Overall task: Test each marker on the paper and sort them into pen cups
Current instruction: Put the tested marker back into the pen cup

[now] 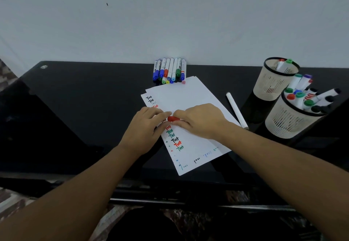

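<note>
My left hand and my right hand meet over the white paper, and both hold a red marker between their fingertips. Only its red cap shows; the body is hidden under my fingers. The paper carries a column of "Test" words in black, red and green. Several untested markers lie in a row at the table's far edge. The far pen cup holds a few markers. The near pen cup is full of several markers.
A white marker without a visible cap lies on the black glass table between the paper and the cups. A pale wall rises right behind the table. The table's front edge runs just below the paper.
</note>
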A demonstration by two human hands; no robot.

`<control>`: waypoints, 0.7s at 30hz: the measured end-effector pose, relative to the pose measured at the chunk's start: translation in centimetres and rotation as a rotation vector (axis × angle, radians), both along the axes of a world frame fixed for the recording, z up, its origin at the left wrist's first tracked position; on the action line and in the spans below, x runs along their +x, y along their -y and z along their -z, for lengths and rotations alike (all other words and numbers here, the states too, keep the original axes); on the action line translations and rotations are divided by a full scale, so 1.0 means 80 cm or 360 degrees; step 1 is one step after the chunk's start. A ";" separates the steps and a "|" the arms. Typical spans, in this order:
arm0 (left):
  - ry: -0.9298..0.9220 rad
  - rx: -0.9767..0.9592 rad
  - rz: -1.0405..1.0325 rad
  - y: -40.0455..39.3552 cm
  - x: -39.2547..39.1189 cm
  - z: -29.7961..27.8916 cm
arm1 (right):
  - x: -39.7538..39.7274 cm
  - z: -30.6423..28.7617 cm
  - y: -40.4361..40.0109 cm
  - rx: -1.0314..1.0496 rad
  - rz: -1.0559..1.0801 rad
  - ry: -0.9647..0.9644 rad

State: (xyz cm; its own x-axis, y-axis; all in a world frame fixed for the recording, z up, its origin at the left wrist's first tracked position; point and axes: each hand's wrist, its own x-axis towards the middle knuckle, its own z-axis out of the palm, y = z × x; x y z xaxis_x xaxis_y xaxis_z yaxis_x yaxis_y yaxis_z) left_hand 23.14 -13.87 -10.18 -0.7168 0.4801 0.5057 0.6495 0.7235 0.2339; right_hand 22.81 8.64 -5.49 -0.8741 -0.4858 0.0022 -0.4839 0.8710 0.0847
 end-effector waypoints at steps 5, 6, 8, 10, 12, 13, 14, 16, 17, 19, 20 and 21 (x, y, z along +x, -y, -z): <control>0.0089 0.0048 -0.0056 -0.001 -0.002 -0.002 | 0.007 -0.007 0.001 -0.0213 0.0035 0.0030; 0.0134 0.0064 -0.0105 0.000 -0.002 -0.003 | 0.009 -0.011 0.001 -0.0327 0.0087 0.0076; 0.0220 0.0074 -0.0201 0.001 -0.004 -0.002 | 0.014 -0.018 -0.001 -0.0551 0.0185 0.0203; 0.0284 0.0073 -0.0255 0.002 -0.005 0.000 | 0.022 -0.023 -0.002 -0.0758 0.0279 0.0272; 0.0364 0.0096 -0.0290 0.001 -0.005 -0.001 | 0.031 -0.021 -0.004 -0.1230 0.0465 0.0348; 0.0426 0.0111 -0.0298 0.000 -0.003 -0.003 | 0.038 -0.020 -0.003 -0.1509 0.0581 0.0424; 0.0490 0.0114 -0.0285 0.000 -0.001 -0.006 | 0.046 -0.018 -0.002 -0.1756 0.0680 0.0521; 0.0618 0.0056 -0.0186 -0.001 0.006 -0.015 | 0.063 -0.009 -0.005 -0.2037 0.0778 0.0649; 0.0702 -0.0006 -0.0124 0.000 0.010 -0.020 | 0.072 -0.003 -0.006 -0.2089 0.0782 0.0664; 0.0868 -0.0172 -0.0030 0.002 0.020 -0.030 | 0.089 0.007 -0.010 -0.2108 0.0750 0.0610; 0.0918 -0.0268 -0.0009 0.003 0.023 -0.033 | 0.096 0.012 -0.011 -0.2127 0.0737 0.0568; 0.0941 -0.0362 0.0000 0.003 0.025 -0.035 | 0.101 0.016 -0.013 -0.2161 0.0730 0.0538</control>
State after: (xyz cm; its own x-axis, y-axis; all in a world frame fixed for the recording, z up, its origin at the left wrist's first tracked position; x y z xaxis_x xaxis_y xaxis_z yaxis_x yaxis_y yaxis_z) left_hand 25.13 -14.10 -7.42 -0.8439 0.5288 -0.0904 0.4576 0.7975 0.3932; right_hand 30.90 9.65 -6.80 -0.9993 0.0356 -0.0115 0.0207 0.2678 -0.9633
